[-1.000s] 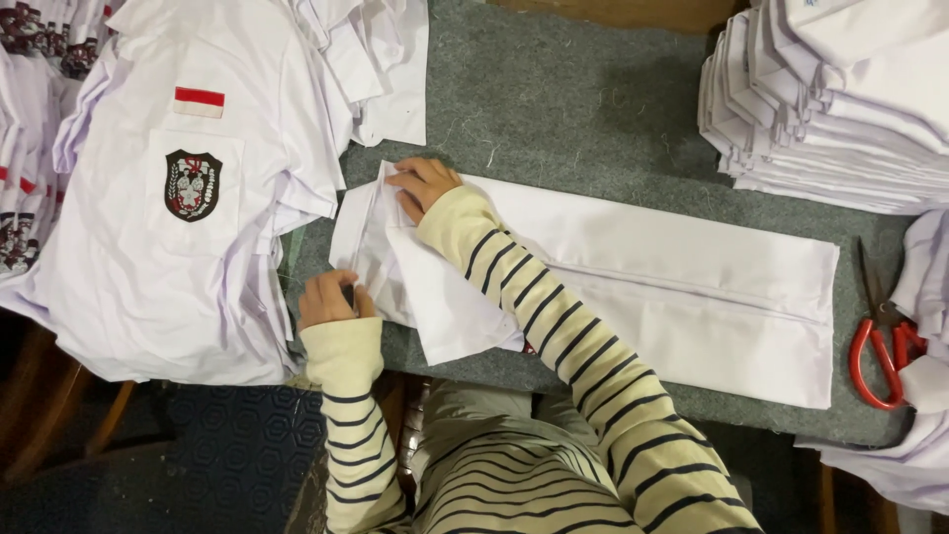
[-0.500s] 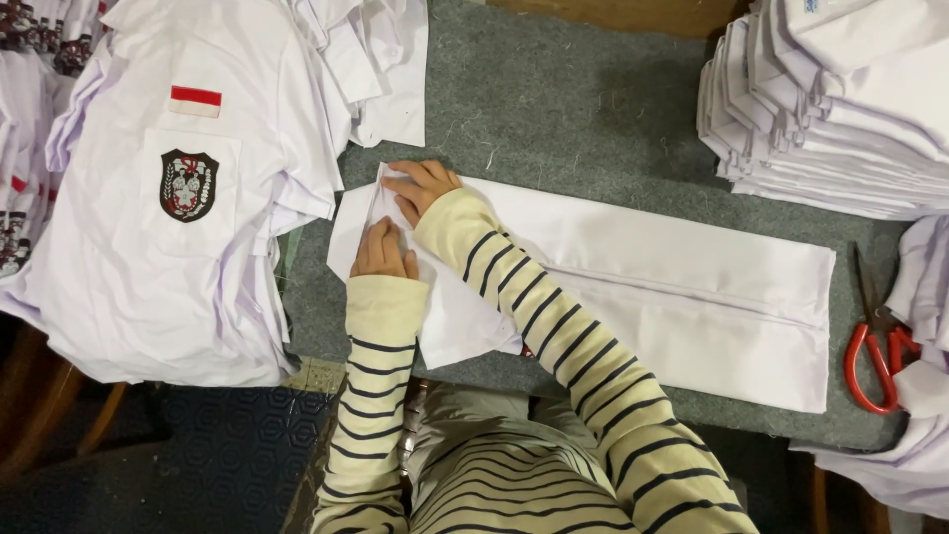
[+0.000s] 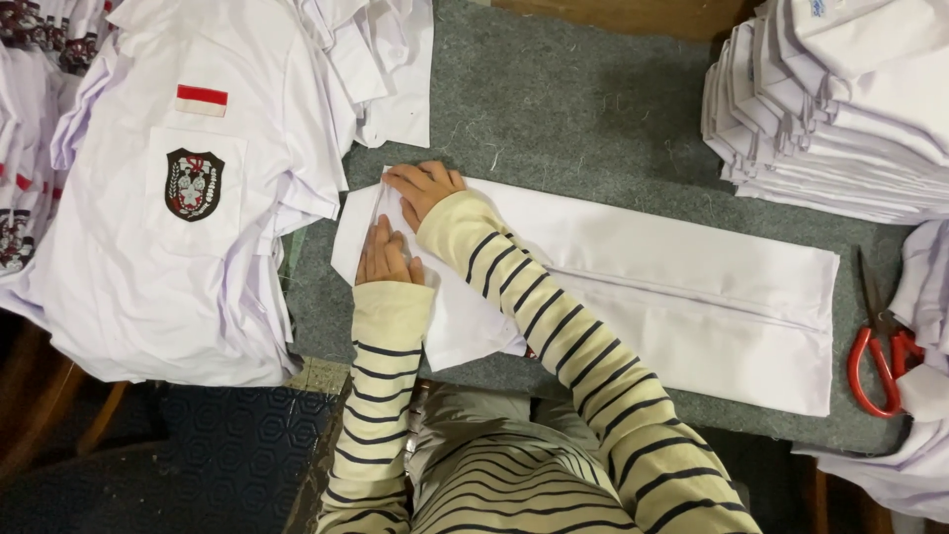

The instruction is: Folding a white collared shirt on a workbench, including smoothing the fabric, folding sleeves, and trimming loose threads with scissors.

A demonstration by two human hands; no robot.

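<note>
Folded white shirt (image 3: 633, 287) lies flat on the grey felt worktop (image 3: 593, 119), long side running to the right of both hands. Left hand (image 3: 384, 255) is flat, fingers extended, pressing the folded end; a second ago it sat lower, at the near edge. Right hand (image 3: 423, 186) is open, fingertips pinning the far corner, unchanged. Left of the hands: white badged shirts (image 3: 188, 198). Far right: folded shirt stack (image 3: 840, 109), red scissors (image 3: 880, 356).
</note>
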